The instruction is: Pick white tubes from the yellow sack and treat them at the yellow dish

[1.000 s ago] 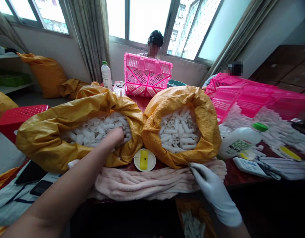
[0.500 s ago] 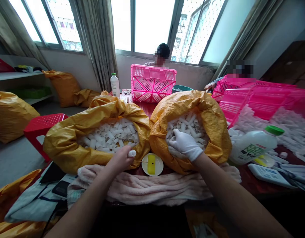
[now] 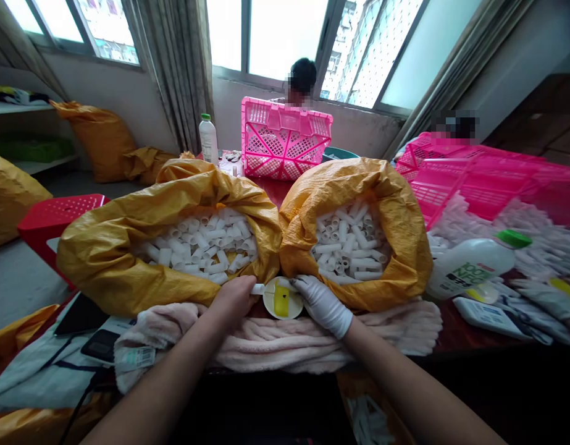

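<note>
My bare left hand (image 3: 233, 298) is closed around a short white plastic tube (image 3: 257, 288), whose end sticks out to the right. My right hand (image 3: 322, 303), in a white glove, pinches another white tube (image 3: 285, 283), partly hidden by the fingertips. Between the hands lies a round pale dish (image 3: 296, 306) with a yellow block (image 3: 281, 304) on it. Both tubes are held at the dish's upper edge. Behind my hands stand the left yellow sack (image 3: 99, 247) and the right yellow sack (image 3: 407, 247), each open and filled with white tubes.
A pink towel (image 3: 275, 349) lies along the table's front edge. At right are a white bottle with green cap (image 3: 472, 266), pink baskets (image 3: 479, 179) and piled tubes. Another pink basket (image 3: 285, 139) stands behind the sacks, before a seated person (image 3: 303, 74). A red stool (image 3: 57, 213) is left.
My right hand has left the right sack and come down and left to the dish with a tube. My left hand has shifted slightly right, its tube now at the dish.
</note>
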### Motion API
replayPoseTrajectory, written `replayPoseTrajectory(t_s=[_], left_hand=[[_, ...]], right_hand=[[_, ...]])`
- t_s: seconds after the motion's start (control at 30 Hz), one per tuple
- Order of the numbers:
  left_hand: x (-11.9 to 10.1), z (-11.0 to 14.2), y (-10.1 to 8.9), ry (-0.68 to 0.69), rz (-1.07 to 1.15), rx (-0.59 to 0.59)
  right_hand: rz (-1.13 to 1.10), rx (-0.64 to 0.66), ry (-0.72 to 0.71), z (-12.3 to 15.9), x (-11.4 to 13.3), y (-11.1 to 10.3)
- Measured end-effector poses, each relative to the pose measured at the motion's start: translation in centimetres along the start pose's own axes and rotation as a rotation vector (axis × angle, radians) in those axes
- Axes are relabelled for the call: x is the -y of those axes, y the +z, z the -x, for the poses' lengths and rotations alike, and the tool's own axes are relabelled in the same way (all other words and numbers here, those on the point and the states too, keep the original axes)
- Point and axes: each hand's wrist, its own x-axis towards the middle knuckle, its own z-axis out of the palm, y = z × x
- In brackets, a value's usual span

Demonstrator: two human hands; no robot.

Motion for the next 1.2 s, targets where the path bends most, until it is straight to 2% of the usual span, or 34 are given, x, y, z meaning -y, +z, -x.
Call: replayPoseTrajectory(t_s=[0.07,0.2,0.37,0.47,0.53,0.7,0.87,1.0,1.1,1.2], left_hand=[[0.1,0.1,0.1,0.012,0.002,-0.004],[0.2,0.1,0.5,0.026,0.0,-0.024],[0.2,0.2,0.5,0.029,-0.005,-0.032],[0.1,0.2,0.4,0.027,0.001,-0.018],[0.1,0.2,0.4,0.02,0.002,-0.024],[0.2,0.2,0.5,0.032,0.007,-0.044],[0.3,0.2,0.6,0.023,0.007,-0.047],[0.3,0.1,0.7,0.027,0.006,-0.05],[0.3,-0.1,0.8,0.0,-0.001,-0.032],[0.2,-0.1,0.5,0.014,-0.029,-0.069]], right_hand=[[-0.031,0.018,-0.038,0.2,0.0,-0.3],[-0.066,-0.057,-0.004,0.6,0.0,0.0],[-0.048,0.025,-0.132,1.4,0.2,-0.1],[-0.104,0.015,-0.065,1.6,0.7,-0.4],[-0.059,0.009,-0.029,1.6,1.2,-0.5],[0.046,0.047,-0.134,1.8,1.6,-0.7],[0.001,-0.028,-0.105,2.6,1.5,-0.5],[0.062,0.048,-0.209,3.0,2.0,-0.8],[0.014,0.109,-0.292,3.1,2.3,-1.2],[-0.074,0.057,-0.307,3.1,2.3,-1.2]])
